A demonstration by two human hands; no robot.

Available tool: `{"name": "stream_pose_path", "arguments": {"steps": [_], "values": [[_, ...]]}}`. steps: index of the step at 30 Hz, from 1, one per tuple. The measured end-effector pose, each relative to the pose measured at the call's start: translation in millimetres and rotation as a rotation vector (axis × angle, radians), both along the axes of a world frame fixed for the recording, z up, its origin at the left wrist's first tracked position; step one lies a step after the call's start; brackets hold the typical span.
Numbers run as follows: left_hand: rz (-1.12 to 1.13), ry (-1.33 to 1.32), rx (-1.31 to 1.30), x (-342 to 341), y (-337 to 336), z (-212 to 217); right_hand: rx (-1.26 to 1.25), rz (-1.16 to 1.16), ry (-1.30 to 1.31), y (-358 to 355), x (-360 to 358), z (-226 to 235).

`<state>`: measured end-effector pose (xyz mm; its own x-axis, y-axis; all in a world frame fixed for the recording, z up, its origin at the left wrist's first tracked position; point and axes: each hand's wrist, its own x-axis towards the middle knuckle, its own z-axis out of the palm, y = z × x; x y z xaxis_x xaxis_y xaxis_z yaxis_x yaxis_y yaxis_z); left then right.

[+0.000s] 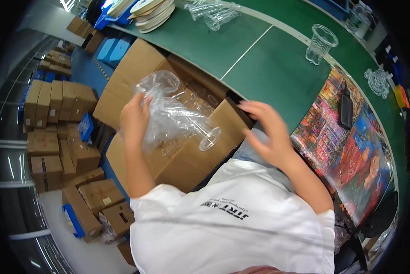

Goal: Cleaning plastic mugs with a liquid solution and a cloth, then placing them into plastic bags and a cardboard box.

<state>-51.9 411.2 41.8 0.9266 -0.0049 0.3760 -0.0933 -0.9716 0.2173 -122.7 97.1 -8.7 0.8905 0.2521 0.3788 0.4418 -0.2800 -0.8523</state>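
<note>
My left hand (135, 116) is closed on a crumpled clear plastic bag (157, 107) above an open cardboard box (182, 164). A clear stemmed piece with a round disc end (209, 139) sticks out of the bag's lower right side. Whether that piece is glass or plastic, I cannot tell. Inside the box lie more clear pieces (198, 93), partly hidden by the bag. My right hand (269, 133) is empty, its fingers apart, beside the box's right flap and the table edge.
The green table (268, 68) holds a clear cup-shaped piece (321, 44), clear parts (215, 14), stacked reels (152, 13), coiled clear tubing (378, 82), yellow tape (401, 96) and a black tool (346, 109) on colourful printed sheets (326, 118). Cardboard cartons (59, 100) are stacked at left.
</note>
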Motion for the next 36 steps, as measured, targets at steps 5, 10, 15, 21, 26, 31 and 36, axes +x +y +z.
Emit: {"name": "stream_pose_path", "arguments": {"steps": [5,10,15,21,26,31,36], "values": [[0.047,0.157,-0.392,55.4,100.3,-133.8,-0.530,0.277,-0.235,149.7,55.4,-116.1],[0.277,0.023,-0.439,51.8,140.6,-223.2,-0.507,0.304,-0.102,178.5,70.3,-158.9],[0.609,0.068,-0.161,53.6,127.5,-248.2,-0.675,0.268,0.224,179.8,101.2,-166.6],[0.785,-0.145,-0.050,60.4,148.0,-232.8,-0.989,0.335,0.271,178.6,112.7,-164.5],[0.479,-0.344,0.057,33.9,132.9,-184.0,-0.670,0.356,0.157,158.4,96.4,-156.7],[0.026,-0.219,0.088,-8.4,48.6,-74.3,-0.147,0.109,-0.121,119.5,58.8,-55.3],[-0.823,-0.202,-0.560,-60.3,-52.7,-16.4,0.206,0.363,-0.343,99.7,25.1,-15.1]]}}
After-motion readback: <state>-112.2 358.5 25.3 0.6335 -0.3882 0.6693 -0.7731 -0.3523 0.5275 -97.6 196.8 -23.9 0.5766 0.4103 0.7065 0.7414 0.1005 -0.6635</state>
